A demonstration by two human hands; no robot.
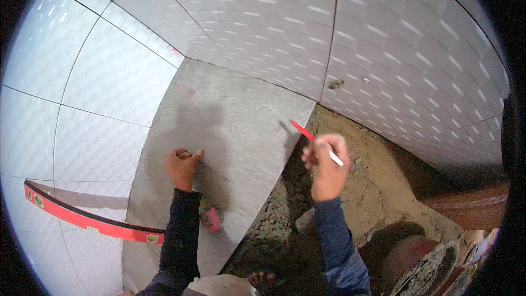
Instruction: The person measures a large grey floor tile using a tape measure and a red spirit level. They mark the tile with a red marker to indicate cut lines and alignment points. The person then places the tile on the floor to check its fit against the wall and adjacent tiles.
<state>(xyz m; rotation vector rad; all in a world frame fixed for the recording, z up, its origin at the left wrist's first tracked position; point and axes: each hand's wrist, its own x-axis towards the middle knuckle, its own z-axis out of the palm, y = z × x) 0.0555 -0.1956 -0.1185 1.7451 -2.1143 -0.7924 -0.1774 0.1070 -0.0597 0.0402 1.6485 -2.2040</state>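
red pencil [303, 131] tilted, tip at grey tile [230, 131] edge

A red-and-white pencil [315, 141] lies over a plain grey tile [235, 126], beside glossy white tiles [104, 82] and a red level [87, 220].

No packages, signs or screens are in view. The only label-like marks are two small round green-and-yellow fittings on the red spirit level [90, 220], one near each end; any print on them is too small to make out.
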